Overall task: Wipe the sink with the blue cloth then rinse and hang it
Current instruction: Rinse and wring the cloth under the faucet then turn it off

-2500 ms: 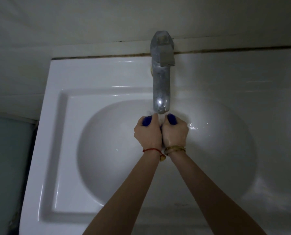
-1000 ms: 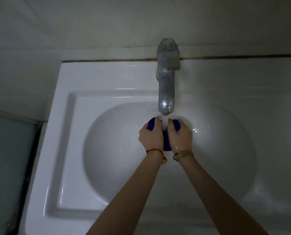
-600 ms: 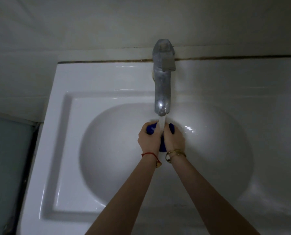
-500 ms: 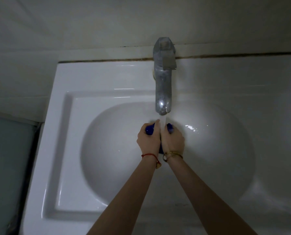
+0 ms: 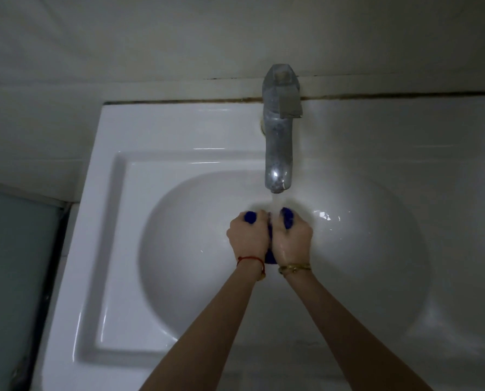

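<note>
Over the middle of the white sink (image 5: 128, 249), both my hands grip the bunched blue cloth (image 5: 287, 218) side by side. My left hand (image 5: 248, 238) has its fingers curled round the cloth's left end, and my right hand (image 5: 292, 241) grips the right end. Blue bits show above the knuckles and between the wrists. A thin stream of water runs from the metal tap (image 5: 278, 153) onto the cloth between my hands. Most of the cloth is hidden inside my fists.
The sink's flat rim runs along the back against a pale tiled wall (image 5: 179, 52). A pale counter surface (image 5: 433, 165) extends to the right of the bowl. A greenish panel (image 5: 15, 263) lies left of the sink.
My hands have stayed under the running tap and kept their grip on the cloth, shifting it slightly together and apart. The view has drifted a little.
</note>
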`<state>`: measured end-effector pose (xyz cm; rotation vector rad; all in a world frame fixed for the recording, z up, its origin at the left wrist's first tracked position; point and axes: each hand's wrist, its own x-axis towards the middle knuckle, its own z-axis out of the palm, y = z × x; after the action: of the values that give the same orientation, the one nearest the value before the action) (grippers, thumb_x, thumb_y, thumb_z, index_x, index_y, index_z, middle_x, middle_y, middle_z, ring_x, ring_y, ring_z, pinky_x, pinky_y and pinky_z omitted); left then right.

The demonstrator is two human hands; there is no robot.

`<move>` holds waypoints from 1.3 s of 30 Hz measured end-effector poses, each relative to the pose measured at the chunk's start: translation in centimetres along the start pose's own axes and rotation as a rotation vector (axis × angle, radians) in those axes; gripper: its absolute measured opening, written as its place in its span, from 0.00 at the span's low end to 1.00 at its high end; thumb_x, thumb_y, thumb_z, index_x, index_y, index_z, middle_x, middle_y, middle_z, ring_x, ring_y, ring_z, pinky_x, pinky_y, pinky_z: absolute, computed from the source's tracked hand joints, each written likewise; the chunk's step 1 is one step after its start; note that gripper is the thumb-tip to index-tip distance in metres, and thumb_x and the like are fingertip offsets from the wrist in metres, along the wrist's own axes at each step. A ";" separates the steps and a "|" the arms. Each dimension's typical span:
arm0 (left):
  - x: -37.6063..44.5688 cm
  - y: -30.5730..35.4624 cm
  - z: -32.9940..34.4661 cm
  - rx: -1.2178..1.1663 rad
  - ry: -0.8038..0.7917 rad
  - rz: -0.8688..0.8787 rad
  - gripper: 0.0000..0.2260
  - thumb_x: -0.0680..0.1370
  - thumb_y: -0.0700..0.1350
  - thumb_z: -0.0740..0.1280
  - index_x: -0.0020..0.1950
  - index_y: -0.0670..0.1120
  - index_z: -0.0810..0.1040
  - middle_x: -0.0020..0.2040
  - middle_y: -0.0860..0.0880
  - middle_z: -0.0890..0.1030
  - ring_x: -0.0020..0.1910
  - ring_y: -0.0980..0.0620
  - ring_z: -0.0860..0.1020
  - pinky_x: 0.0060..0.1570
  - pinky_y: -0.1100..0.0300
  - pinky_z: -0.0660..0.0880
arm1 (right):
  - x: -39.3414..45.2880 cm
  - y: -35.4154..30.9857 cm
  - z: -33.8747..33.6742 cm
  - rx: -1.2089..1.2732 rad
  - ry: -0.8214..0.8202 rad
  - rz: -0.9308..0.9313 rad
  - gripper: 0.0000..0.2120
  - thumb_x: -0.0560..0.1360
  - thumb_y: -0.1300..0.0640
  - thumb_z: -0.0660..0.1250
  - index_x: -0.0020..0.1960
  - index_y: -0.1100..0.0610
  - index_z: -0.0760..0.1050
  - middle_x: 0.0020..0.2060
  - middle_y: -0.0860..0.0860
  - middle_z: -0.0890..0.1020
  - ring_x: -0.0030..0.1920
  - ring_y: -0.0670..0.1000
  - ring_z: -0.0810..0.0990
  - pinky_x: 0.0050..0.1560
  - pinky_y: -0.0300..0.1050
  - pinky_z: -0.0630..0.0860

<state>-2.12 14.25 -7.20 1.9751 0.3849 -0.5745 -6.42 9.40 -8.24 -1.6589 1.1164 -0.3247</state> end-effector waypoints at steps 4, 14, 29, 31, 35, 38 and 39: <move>0.5 0.3 0.0 -0.056 0.005 -0.119 0.17 0.78 0.45 0.65 0.30 0.44 0.69 0.29 0.49 0.71 0.30 0.54 0.69 0.30 0.61 0.66 | 0.3 -0.1 -1.0 -0.053 -0.067 -0.076 0.04 0.79 0.58 0.61 0.47 0.58 0.68 0.32 0.45 0.74 0.31 0.41 0.73 0.29 0.30 0.67; -0.6 0.7 0.5 -0.218 0.012 -0.052 0.07 0.77 0.48 0.71 0.53 0.48 0.79 0.45 0.53 0.79 0.43 0.57 0.77 0.38 0.70 0.72 | 1.5 -1.2 -1.4 0.013 -0.074 0.283 0.09 0.76 0.48 0.64 0.45 0.54 0.73 0.36 0.46 0.76 0.37 0.46 0.75 0.32 0.37 0.66; -0.1 1.3 0.6 -0.005 0.101 0.157 0.19 0.79 0.43 0.67 0.29 0.46 0.66 0.27 0.52 0.70 0.26 0.57 0.66 0.26 0.72 0.66 | 1.3 -2.0 -0.1 -0.120 0.090 0.029 0.20 0.74 0.62 0.64 0.27 0.52 0.61 0.22 0.45 0.67 0.24 0.44 0.64 0.24 0.30 0.64; 0.1 1.5 0.5 0.016 0.069 0.143 0.18 0.78 0.42 0.66 0.29 0.46 0.67 0.27 0.51 0.70 0.27 0.58 0.66 0.26 0.72 0.66 | 1.3 -1.7 0.0 -0.113 0.095 -0.022 0.21 0.74 0.65 0.62 0.27 0.51 0.61 0.22 0.45 0.66 0.24 0.44 0.64 0.24 0.32 0.63; 0.4 2.2 0.1 0.066 0.030 0.137 0.19 0.77 0.40 0.66 0.27 0.46 0.64 0.26 0.51 0.68 0.26 0.57 0.65 0.23 0.71 0.63 | 1.2 -1.1 -0.1 -0.078 0.113 -0.221 0.18 0.75 0.62 0.59 0.30 0.49 0.60 0.24 0.43 0.66 0.25 0.44 0.70 0.27 0.31 0.65; 0.2 2.4 -0.1 -0.001 0.017 0.072 0.19 0.76 0.42 0.67 0.28 0.46 0.65 0.27 0.51 0.69 0.27 0.57 0.66 0.23 0.73 0.64 | 1.4 -0.6 -0.7 -0.071 0.036 -0.274 0.06 0.77 0.58 0.61 0.42 0.54 0.70 0.30 0.44 0.74 0.31 0.40 0.75 0.32 0.28 0.68; 0.1 2.3 -0.2 -0.036 0.021 0.034 0.18 0.76 0.43 0.68 0.28 0.46 0.66 0.27 0.51 0.70 0.28 0.57 0.68 0.25 0.72 0.66 | 1.5 -0.5 -0.8 -0.052 -0.002 -0.234 0.04 0.78 0.54 0.64 0.50 0.53 0.72 0.34 0.46 0.78 0.35 0.40 0.78 0.36 0.31 0.72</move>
<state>-0.83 13.43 -5.53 1.9509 0.3710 -0.5223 -5.96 7.72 -7.97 -1.8399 0.9371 -0.4468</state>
